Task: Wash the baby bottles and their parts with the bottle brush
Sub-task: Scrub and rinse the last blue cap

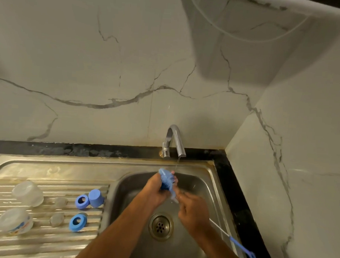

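We grip a blue part (165,184) in left hand (158,191), right hand (194,211) curled round brush (231,238) wire; wet plastic looks slippery, brush bendy, so hold near bristles.

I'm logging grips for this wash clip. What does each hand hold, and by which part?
Left hand grips the bottle brush around its blue bristle head under the tap. Right hand grips the brush's wire handle just below the head.
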{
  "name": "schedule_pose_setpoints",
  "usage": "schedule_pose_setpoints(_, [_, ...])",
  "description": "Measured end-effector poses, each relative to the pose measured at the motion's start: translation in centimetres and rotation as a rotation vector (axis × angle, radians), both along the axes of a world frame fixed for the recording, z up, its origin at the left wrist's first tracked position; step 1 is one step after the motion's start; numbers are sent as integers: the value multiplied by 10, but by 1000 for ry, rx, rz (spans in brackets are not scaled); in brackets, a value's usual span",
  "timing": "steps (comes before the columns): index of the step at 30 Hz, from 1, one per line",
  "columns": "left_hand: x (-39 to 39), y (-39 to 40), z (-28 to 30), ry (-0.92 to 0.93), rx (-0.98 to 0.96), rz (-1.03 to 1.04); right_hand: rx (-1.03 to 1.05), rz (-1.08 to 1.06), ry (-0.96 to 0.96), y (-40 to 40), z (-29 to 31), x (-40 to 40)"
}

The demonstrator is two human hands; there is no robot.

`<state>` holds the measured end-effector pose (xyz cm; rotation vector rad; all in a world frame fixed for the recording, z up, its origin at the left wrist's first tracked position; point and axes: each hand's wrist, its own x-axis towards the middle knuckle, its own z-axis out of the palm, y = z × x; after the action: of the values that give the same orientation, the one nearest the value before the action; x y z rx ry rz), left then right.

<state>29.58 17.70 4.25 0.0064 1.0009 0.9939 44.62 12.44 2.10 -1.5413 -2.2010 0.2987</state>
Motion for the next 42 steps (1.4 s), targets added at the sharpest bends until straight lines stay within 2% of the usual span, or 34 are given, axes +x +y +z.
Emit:
schedule_pose_setpoints(4, [1,4,-1,45,-26,-37,-17,-74,21,6,-8,12])
schedule_pose_setpoints(7, [5,11,7,105,-50,-173,16,88,32,4,-12,13])
schedule_pose_setpoints(10, [-1,14,-2,163,-55,-46,-10,20,81,6,-8,8])
schedule_pose_setpoints(15, [-1,8,0,-1,-49,30,-1,24,72,7,-13,2])
schedule_pose_setpoints(18, [0,7,3,43,4,-7,-25,-53,94,14,-11,9])
schedule_pose_setpoints(21, [1,7,0,31,-8,11,-1,83,40,12,-12,11])
schedule_pose_setpoints(24, [0,8,2,41,14,-16,-42,-55,74,17,-10,15])
schedule_pose_setpoints(28, [1,6,4,25,-9,-58,-9,128,71,9,-16,15])
schedule_pose_setpoints(31, [2,7,-2,53,-4,-18,-52,-43,104,14,-16,16])
schedule_pose_setpoints(32, [3,8,-3,75,-2,-36,-45,-75,95,16,-17,17])
schedule_pose_setpoints(35, [2,13,1,226,11,-228,-34,69,80,12,-21,16])
schedule_pose_setpoints(37, [-1,16,-5,206,-22,-158,-32,64,96,12,-21,15])
schedule_pose_setpoints(40, [3,11,-11,123,-42,-34,-61,-93,119,19,-19,16])
schedule_pose_setpoints(42, [5,11,-12,75,-40,4,-85,-109,119,18,-20,15])
